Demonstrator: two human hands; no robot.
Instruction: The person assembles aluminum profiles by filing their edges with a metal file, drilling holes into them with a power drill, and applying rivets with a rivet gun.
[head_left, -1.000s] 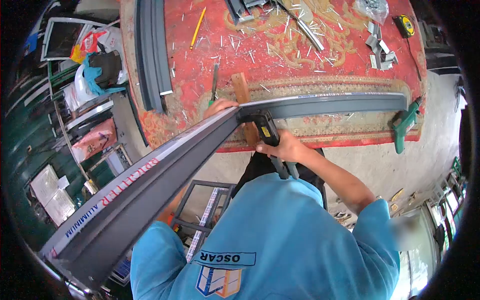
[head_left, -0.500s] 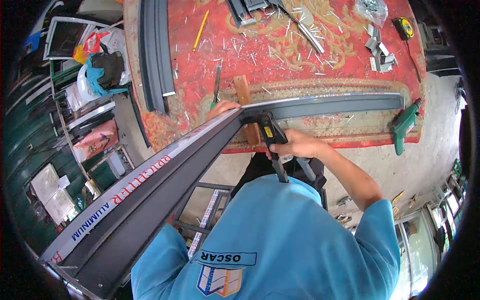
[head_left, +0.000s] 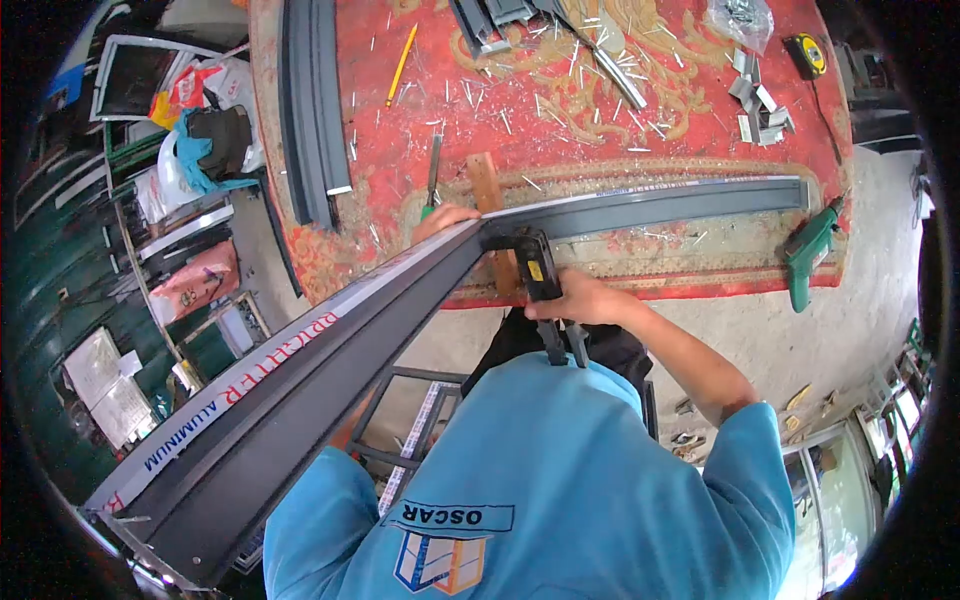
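Two grey aluminium profiles meet in a corner: a long one (head_left: 300, 385) runs to the lower left, another (head_left: 680, 205) lies along the table's near edge. A black crimping tool (head_left: 540, 275) has its head at the corner. My right hand (head_left: 590, 298) is wrapped round its handles, which are close together. Behind the corner, my left hand (head_left: 446, 220) rests on the long profile, its fingers partly hidden. A wooden block (head_left: 484, 182) lies under the corner. Next to my left hand is a green-handled tool (head_left: 433, 175).
On the red table cover (head_left: 400, 140) lie a pencil (head_left: 402, 65), grey profiles (head_left: 312, 110), metal brackets (head_left: 760, 110), a plastic bag (head_left: 742, 22), a tape measure (head_left: 806, 56) and scattered slivers. A green drill (head_left: 810, 258) sits at the right edge.
The crimping tool's handles have come together in my right hand, which has moved slightly left and down. My left hand is nearly unmoved.
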